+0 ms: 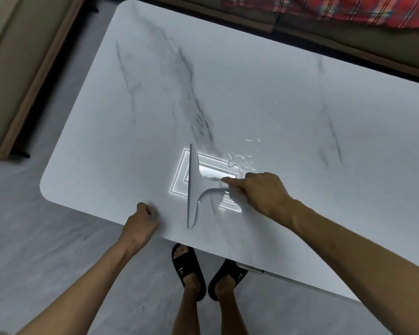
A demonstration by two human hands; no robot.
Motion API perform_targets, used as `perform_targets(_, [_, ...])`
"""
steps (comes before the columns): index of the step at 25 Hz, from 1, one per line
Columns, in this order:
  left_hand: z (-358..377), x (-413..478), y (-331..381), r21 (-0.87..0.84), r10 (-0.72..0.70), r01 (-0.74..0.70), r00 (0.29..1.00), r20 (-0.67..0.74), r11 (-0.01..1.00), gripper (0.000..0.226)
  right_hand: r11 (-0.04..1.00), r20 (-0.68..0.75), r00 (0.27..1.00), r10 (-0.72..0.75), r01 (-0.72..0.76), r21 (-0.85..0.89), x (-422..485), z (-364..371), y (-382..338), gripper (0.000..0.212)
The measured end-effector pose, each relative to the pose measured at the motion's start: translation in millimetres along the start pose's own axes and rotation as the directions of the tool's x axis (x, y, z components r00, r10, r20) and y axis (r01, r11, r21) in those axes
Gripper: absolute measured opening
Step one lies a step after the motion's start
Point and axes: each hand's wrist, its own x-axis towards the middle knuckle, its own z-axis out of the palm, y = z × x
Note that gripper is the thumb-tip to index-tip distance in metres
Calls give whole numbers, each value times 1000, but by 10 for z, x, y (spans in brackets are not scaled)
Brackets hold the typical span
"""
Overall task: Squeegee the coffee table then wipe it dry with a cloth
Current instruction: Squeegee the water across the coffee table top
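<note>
Bare forearms reach in from below; feet in black slides stand on grey floor by counter's near edge. Tiny white marks on slide straps, too small to read. R hand has fingers clamped on handle of grey squeegee, index laid along handle. Blade runs near-to-far, resting on white marble-look counter, front-middle area. Water puddle sits just beyond R hand. L hand at counter's near edge, fingers curled; can't tell if gripping. Rectangular light reflection shows under squeegee. Red plaid fabric beyond far edge.
</note>
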Motion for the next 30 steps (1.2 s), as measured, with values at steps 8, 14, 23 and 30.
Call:
perform_targets(8, [284, -107, 556, 18, 109, -112, 987, 119, 994, 15, 939, -63, 937, 343, -341, 32, -1041, 30, 1102, 38])
perform_targets(14, [651, -72, 759, 101, 103, -121, 980, 170, 988, 20, 955, -130, 946, 296, -293, 38, -1336, -32, 1005, 37])
perform_targets(23, [675, 9, 760, 143, 71, -89, 990, 124, 986, 27, 997, 7, 1000, 14, -14, 72, -983, 515, 428, 45])
perform_targets(30, [700, 20, 774, 183, 76, -102, 986, 146, 978, 46, 983, -104, 977, 184, -186, -11, -1722, 287, 1114, 36])
